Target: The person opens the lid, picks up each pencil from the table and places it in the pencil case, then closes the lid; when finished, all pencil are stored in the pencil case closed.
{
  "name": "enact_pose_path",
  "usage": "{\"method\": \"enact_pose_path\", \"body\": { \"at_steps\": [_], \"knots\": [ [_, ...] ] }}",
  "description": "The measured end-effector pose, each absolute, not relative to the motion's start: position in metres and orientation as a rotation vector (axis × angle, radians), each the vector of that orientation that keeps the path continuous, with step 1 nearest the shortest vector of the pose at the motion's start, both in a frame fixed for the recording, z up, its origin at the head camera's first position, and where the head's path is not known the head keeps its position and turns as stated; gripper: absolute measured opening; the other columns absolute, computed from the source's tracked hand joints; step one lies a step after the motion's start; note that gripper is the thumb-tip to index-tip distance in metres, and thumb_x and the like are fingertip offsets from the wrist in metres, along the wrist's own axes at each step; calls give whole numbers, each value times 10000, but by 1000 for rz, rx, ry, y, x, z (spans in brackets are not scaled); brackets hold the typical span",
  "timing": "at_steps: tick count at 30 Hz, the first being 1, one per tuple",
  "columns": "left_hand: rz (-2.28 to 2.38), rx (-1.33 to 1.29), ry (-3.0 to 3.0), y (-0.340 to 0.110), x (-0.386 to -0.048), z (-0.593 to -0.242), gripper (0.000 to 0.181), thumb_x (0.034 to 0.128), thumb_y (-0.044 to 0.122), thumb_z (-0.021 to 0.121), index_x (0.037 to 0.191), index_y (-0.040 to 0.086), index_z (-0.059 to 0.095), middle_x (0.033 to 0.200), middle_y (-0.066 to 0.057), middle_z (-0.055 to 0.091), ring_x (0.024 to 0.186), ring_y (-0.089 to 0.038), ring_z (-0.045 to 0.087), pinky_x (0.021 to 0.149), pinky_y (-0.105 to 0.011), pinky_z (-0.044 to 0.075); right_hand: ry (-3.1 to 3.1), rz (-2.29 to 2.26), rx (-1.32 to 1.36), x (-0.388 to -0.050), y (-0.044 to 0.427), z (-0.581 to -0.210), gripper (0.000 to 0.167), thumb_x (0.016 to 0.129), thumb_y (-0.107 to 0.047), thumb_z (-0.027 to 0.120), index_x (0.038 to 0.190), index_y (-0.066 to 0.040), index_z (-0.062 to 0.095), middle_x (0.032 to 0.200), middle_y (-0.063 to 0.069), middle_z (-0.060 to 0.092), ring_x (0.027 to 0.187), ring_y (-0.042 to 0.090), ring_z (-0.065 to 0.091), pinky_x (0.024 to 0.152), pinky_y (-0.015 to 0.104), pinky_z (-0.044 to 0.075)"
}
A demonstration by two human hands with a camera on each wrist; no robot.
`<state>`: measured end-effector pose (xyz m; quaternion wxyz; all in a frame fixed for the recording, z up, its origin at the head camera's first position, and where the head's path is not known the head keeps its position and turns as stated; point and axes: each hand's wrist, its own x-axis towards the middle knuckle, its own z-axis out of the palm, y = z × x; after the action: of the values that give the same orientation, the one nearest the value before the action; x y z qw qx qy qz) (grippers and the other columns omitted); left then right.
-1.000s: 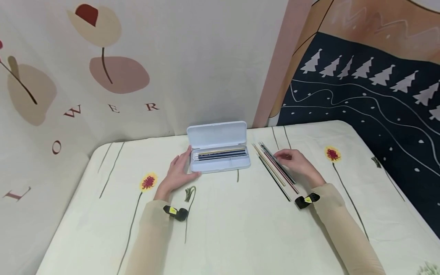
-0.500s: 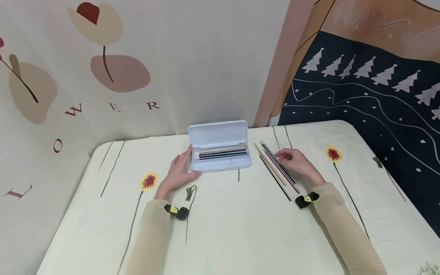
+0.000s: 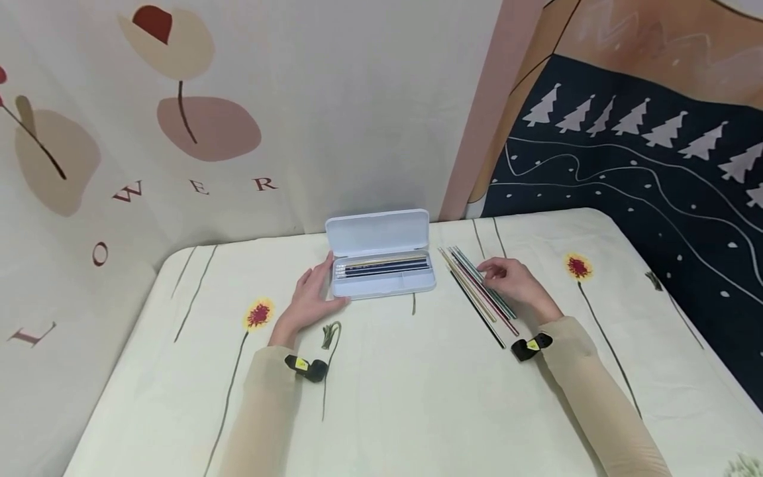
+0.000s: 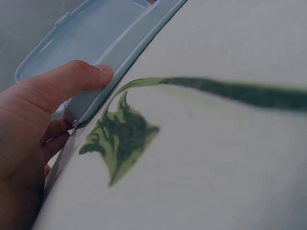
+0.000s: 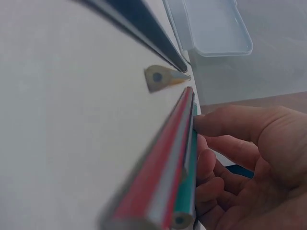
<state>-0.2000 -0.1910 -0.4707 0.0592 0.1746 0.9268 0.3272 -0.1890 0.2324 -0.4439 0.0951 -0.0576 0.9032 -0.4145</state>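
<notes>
Pale blue plastic forms the pencil case (image 3: 363, 287), lying open at 12 o'clock ahead of me, its lid (image 3: 378, 233) tipped up behind. Dark pencils (image 3: 387, 268) lie in its back part; the front compartments look bare. My left hand (image 3: 310, 291) holds its left end, thumb against the front wall. At 1 o'clock, just beside the case, loose pencils slant across the bench (image 3: 405, 384): a black pencil (image 3: 477, 307), gold, a red pencil (image 5: 144, 184), and a green pencil (image 5: 183, 200). My right hand (image 3: 512, 281) curls its fingers against the green one; I cannot tell whether they pinch it.

I judge the work part done: one set lies cased, the loose ones remain out, the lid unclosed.

The bench's far edge runs close behind the lid, by the printed hanging (image 3: 357, 165), so room there is tight; from the case, 6 o'clock is wide open between my forearms.
</notes>
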Motion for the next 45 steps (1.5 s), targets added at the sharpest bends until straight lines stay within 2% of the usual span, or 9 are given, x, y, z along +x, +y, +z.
{"method": "enact_pose_path", "body": {
  "at_steps": [8, 20, 30, 36, 41, 45],
  "knots": [
    [1005, 537, 2808, -191, -200, -471, 1021, 824, 342, 725, 1548, 42, 69, 1578, -160, 187, 1434, -313, 180, 1168, -441, 8, 2685, -1237, -166, -189, 232, -445, 269, 873, -16, 651, 1131, 58, 631, 879, 110, 598, 778, 232, 507, 672, 326, 422],
    [993, 533, 2813, -190, -199, -470, 1023, 827, 345, 722, 1548, 45, 61, 1580, -155, 187, 1434, -310, 180, 1169, -431, 5, 2766, -1294, -234, -186, 238, -448, 240, 889, 9, 610, 1123, 43, 655, 886, 133, 651, 795, 246, 576, 719, 344, 468],
    [1002, 539, 2806, -190, -199, -469, 1014, 833, 350, 719, 1547, 38, 71, 1579, -161, 186, 1433, -323, 175, 1168, -449, 8, 2722, -1397, -218, -185, 238, -445, 253, 909, -18, 615, 1155, 25, 655, 928, 153, 635, 789, 228, 556, 594, 251, 476],
    [1007, 531, 2799, -190, -199, -468, 1010, 835, 345, 724, 1548, 41, 77, 1581, -156, 184, 1435, -318, 170, 1168, -445, 6, 2688, -1415, -230, -187, 235, -443, 271, 915, -14, 613, 1176, 52, 644, 947, 172, 626, 816, 233, 561, 568, 233, 493],
    [1025, 543, 2797, -190, -199, -467, 1010, 829, 339, 727, 1546, 36, 83, 1580, -156, 185, 1434, -320, 175, 1169, -441, 6, 2655, -1455, -248, -188, 232, -441, 288, 927, -18, 601, 1195, 87, 620, 977, 217, 618, 843, 279, 562, 573, 278, 509],
    [1029, 540, 2791, -191, -198, -467, 1007, 832, 334, 726, 1546, 37, 82, 1579, -160, 186, 1433, -321, 176, 1168, -442, 7, 2667, -1446, -273, -188, 228, -440, 282, 925, -29, 615, 1191, 64, 635, 981, 196, 628, 846, 264, 565, 596, 264, 506]
  ]
}}
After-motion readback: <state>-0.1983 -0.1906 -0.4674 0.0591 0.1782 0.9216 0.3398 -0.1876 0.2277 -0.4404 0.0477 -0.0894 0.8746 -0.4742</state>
